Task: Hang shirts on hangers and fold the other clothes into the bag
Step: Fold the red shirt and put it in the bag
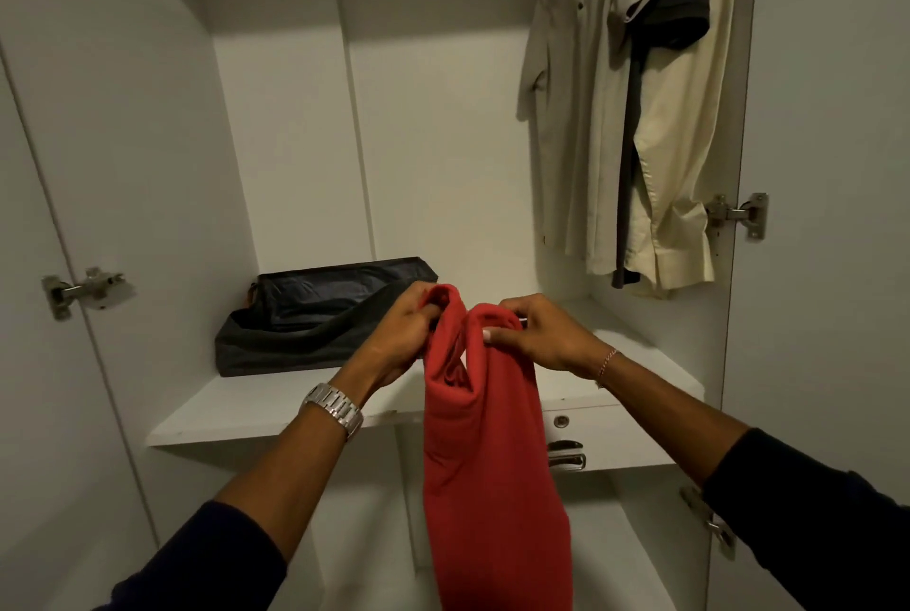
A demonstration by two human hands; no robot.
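so the red garment (487,438) is hanging in front of the wardrobe shelf (276,413), held up by its top edge; left hand (404,334) and right hand (536,334) each have their fingers curled in, pinching a bunched fold of it; looks like soft, floppy knit, light, nothing fragile, it'll sag wherever it isn't held; I'd grab it at the two top corners or the seams to fold; dark bag (315,320) sits open on the shelf just behind
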